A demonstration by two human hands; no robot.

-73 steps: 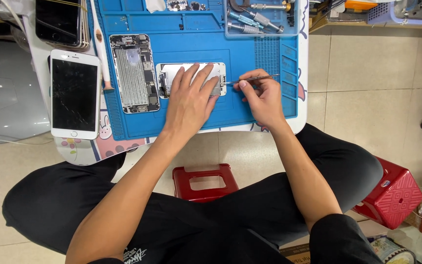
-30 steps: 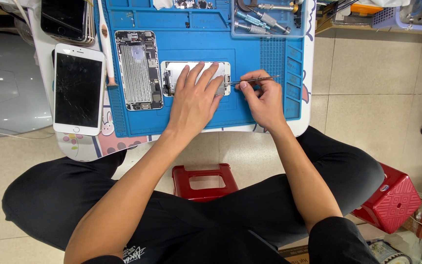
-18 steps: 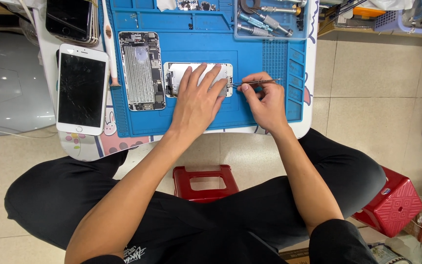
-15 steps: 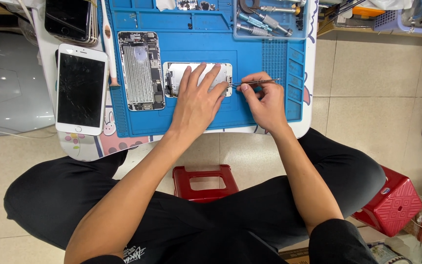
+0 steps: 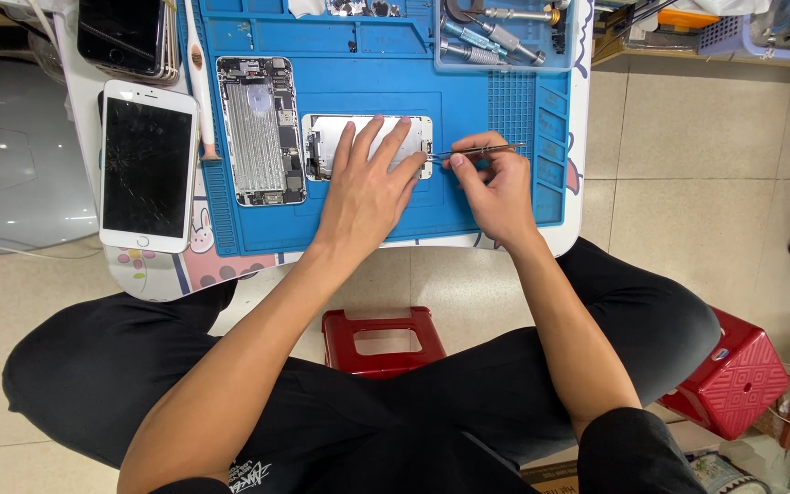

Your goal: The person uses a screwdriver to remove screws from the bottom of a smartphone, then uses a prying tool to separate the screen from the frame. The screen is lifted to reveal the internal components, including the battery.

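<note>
Head view: tiled floor, low table, blue mat [image 5: 395,206]. Left hand [image 5: 368,183] flat, fingers spread, pinning screen panel [image 5: 322,146] steady at mat centre. Right hand [image 5: 496,183] pinches tweezers [image 5: 473,151], tips at panel edge. Opened phone [image 5: 258,128] alongside.

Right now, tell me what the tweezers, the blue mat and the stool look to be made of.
Tweezers in the right hand: thin, grey and shiny, probably bare metal.
Blue mat: matte, with moulded ridges and trays, likely silicone or soft rubber.
Stool: glossy red, moulded in one piece, probably plastic.
</note>
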